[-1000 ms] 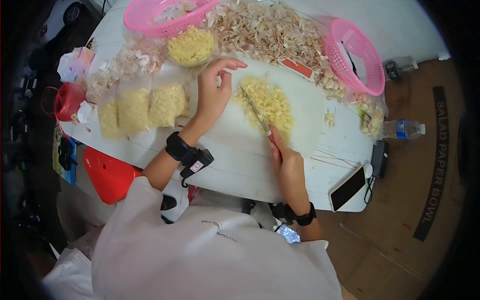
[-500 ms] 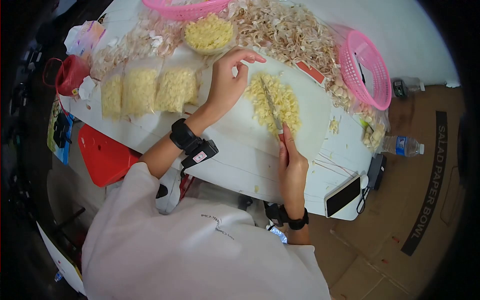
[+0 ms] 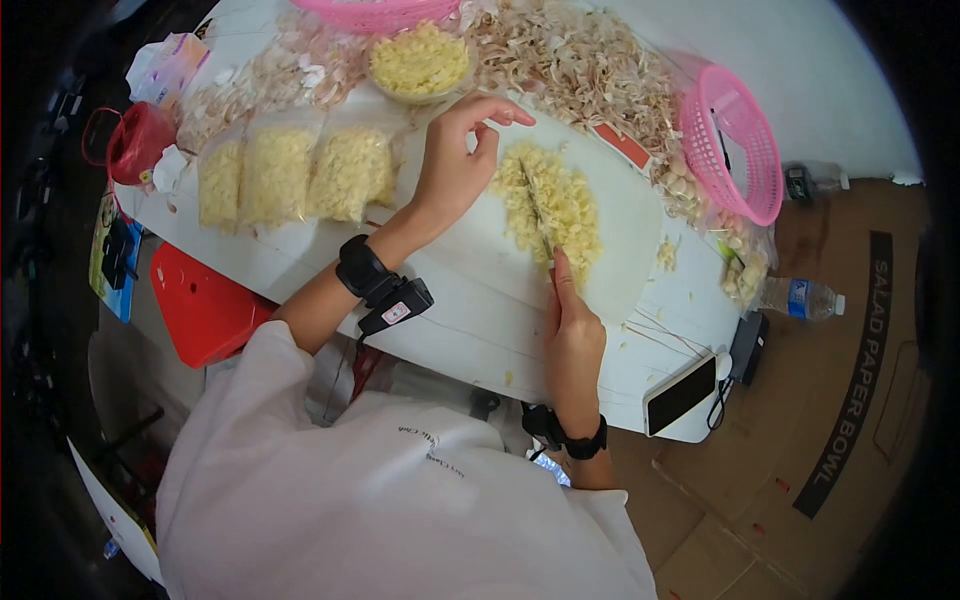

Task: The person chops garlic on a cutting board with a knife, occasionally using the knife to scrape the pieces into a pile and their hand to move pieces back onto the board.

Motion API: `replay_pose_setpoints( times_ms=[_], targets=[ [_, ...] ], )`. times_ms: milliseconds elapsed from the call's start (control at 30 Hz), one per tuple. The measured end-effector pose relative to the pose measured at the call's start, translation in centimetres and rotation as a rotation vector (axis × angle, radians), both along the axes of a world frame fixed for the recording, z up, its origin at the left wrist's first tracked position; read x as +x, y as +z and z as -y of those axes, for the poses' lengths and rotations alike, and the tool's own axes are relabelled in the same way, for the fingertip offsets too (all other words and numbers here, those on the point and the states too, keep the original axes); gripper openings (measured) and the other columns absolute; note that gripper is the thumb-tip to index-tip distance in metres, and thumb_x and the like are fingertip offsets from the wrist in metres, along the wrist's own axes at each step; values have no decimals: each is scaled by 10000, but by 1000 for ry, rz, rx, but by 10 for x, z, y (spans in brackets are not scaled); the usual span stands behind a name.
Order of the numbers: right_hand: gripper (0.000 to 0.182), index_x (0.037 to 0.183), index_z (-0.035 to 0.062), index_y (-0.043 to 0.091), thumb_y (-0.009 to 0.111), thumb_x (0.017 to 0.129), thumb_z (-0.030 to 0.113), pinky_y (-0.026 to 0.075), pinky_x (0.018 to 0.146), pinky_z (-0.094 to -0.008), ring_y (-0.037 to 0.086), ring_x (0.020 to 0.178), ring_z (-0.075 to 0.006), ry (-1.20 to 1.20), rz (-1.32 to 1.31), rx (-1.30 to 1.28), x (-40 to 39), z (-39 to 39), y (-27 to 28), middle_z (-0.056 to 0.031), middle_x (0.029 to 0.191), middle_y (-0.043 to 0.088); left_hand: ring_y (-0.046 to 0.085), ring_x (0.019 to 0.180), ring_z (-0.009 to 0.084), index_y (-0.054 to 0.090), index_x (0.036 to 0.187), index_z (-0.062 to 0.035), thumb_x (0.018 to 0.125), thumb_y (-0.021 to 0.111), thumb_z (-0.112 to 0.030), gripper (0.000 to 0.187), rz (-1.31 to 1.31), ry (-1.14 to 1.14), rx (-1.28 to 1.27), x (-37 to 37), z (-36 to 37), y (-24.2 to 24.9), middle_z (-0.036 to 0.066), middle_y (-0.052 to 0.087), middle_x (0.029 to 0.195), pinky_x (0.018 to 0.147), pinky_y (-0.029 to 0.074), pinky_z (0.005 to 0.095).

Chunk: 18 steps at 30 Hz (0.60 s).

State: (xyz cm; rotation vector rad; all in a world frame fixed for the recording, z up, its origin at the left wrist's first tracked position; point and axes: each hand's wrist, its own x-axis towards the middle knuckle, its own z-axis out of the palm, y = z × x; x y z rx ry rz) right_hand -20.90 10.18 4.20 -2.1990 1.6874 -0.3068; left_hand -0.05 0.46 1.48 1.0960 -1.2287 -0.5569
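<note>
My right hand [image 3: 575, 335] is closed around the handle of a knife [image 3: 535, 205]. Its thin blade lies across a heap of chopped garlic [image 3: 572, 205] on a white cutting board [image 3: 450, 245]. To the left of the heap, my left hand [image 3: 458, 160] hovers over the board, thumb and fingers apart and curved, holding nothing. Beyond that hand stands a clear tub [image 3: 420, 65] full of chopped garlic. Several clear bags of chopped garlic [image 3: 280, 175] lie left of the board.
Garlic skins [image 3: 570, 55] cover the far side of the table. A pink basket [image 3: 735, 145], a bag of garlic cloves [image 3: 745, 270], a water bottle [image 3: 800, 297] and a phone [image 3: 682, 395] are at the right. A red stool [image 3: 205, 305] stands at the left.
My right hand and the knife have shifted slightly left, and the blade now shows more edge-on. My left hand has kept nearly the same place and pose.
</note>
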Motion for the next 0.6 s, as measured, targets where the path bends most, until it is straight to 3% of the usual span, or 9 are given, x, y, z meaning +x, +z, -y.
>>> replay_pose_setpoints(
  times_ms=[67,100,167,267,500,600],
  targets=[
    [478,1396,130,518,574,930,37,492,546,-376,618,587,-309,49,113,-105,-5,1,-7,-173,750,657,622,960,135,676,975,4,824,385,133,352,70,-13,46,2,-1,-2,69,682,1051,773,477,249],
    [478,1396,130,518,574,930,37,492,546,-376,618,587,-309,48,113,-107,-8,3,-8,-173,750,657,622,960,135,676,975,4,824,385,133,352,70,-14,44,2,-1,-2,69,682,1051,773,477,249],
    [460,1392,121,520,565,942,40,515,589,-376,664,656,-314,27,299,-94,-11,8,-9,-207,845,685,621,962,134,674,977,7,828,388,126,344,60,-20,47,2,-1,-2,69,685,1047,782,475,251],
    [447,1389,117,523,558,950,41,530,637,-372,693,723,-320,-8,331,-89,-6,3,-5,-231,924,689,620,967,135,676,976,6,831,388,125,343,33,-16,43,2,-1,-3,70,686,1045,791,474,254],
    [458,1398,121,514,556,950,38,532,656,-365,700,756,-318,-5,343,-98,0,2,-1,-227,943,691,617,972,136,680,980,-5,832,386,127,355,55,-18,50,1,0,-2,67,684,1044,796,475,255],
    [461,1402,114,507,550,951,34,534,659,-364,702,780,-317,23,340,-133,0,2,1,-232,967,687,594,864,140,692,933,-17,784,404,142,361,-1,18,-32,-1,1,-2,55,692,939,692,454,264]
  ],
)
